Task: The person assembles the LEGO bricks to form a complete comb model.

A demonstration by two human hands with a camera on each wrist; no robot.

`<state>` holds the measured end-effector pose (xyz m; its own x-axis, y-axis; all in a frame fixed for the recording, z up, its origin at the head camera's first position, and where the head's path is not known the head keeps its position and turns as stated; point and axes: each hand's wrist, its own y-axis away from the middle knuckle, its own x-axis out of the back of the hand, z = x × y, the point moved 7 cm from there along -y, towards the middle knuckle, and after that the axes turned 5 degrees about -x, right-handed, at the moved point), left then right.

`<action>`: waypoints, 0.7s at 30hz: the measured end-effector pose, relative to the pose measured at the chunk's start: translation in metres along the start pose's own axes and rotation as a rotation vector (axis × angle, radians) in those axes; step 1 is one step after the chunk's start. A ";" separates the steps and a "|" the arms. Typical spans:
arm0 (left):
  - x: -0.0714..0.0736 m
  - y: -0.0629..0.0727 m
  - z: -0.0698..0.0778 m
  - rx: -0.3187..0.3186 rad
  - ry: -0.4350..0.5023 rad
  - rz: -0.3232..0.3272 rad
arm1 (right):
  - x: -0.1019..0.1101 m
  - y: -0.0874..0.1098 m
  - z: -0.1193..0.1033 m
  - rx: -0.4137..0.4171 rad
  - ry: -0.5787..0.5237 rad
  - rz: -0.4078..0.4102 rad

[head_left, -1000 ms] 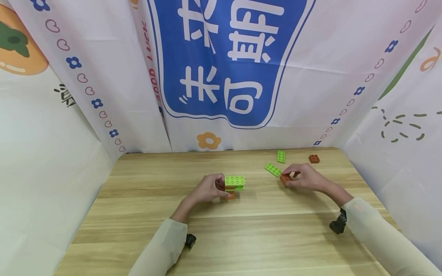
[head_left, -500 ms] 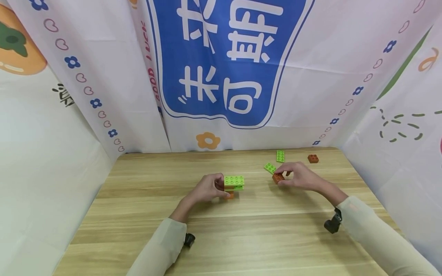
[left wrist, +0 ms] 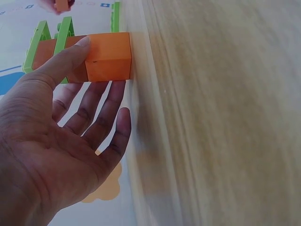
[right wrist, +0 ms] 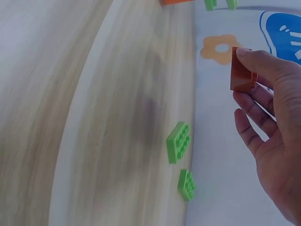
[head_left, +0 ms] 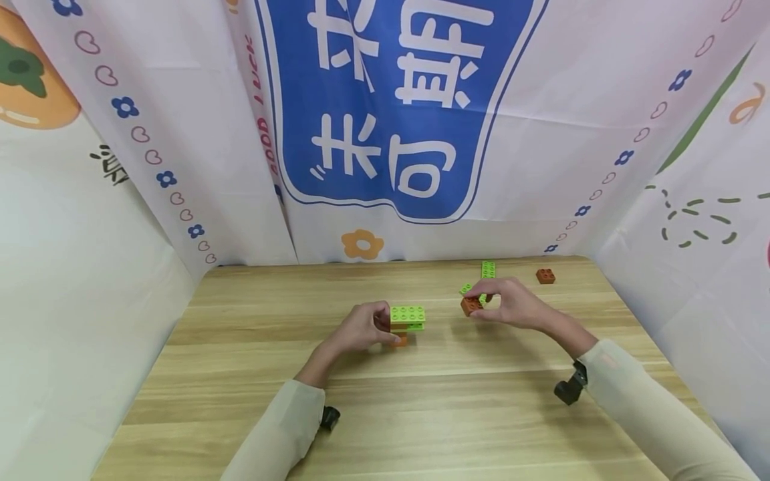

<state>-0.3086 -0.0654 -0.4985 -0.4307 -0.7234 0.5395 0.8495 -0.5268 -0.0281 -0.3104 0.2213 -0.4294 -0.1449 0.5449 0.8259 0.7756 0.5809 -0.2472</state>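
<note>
My left hand [head_left: 361, 327] grips an upright stack of toy building bricks [head_left: 408, 314], thumb on one side and fingers on the other. In the left wrist view an orange brick [left wrist: 109, 56] forms its base, with brown bricks and two overhanging green plates [left wrist: 35, 47] above. To the right, my right hand [head_left: 516, 304] pinches a reddish-brown studded brick [head_left: 471, 306] between thumb and fingers. The right wrist view shows this brown brick [right wrist: 241, 70] held off the table, away from the stack.
Behind the right hand lie two loose green plates, the nearer one [head_left: 466, 289] partly covered by the hand, the farther plate [head_left: 488, 269] near the table's back edge. Another brown brick [head_left: 545, 276] sits at the back right. A printed cloth [head_left: 541, 167] hangs behind the wooden table [head_left: 421, 414].
My right hand has carried the brown brick leftward and slightly up, toward the stack, passing in front of the nearer green plate. The left hand and stack stay in place.
</note>
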 end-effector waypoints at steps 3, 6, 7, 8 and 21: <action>0.000 0.000 0.001 -0.005 -0.001 -0.001 | 0.000 -0.004 -0.007 0.024 -0.009 0.005; 0.000 0.000 0.000 0.001 -0.001 0.001 | -0.001 -0.007 -0.012 0.050 -0.023 0.010; 0.000 0.000 0.000 0.003 -0.002 0.000 | -0.001 -0.008 -0.014 0.058 -0.027 0.012; 0.000 0.000 0.000 0.004 -0.002 0.000 | -0.002 -0.008 -0.016 0.072 -0.031 0.014; 0.000 0.000 0.001 0.014 0.005 0.005 | -0.002 -0.016 -0.039 0.147 -0.048 0.047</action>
<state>-0.3080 -0.0648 -0.4975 -0.4283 -0.7280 0.5353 0.8557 -0.5171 -0.0185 -0.2986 0.1873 -0.4067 -0.1422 0.5997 0.7875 0.6842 0.6345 -0.3596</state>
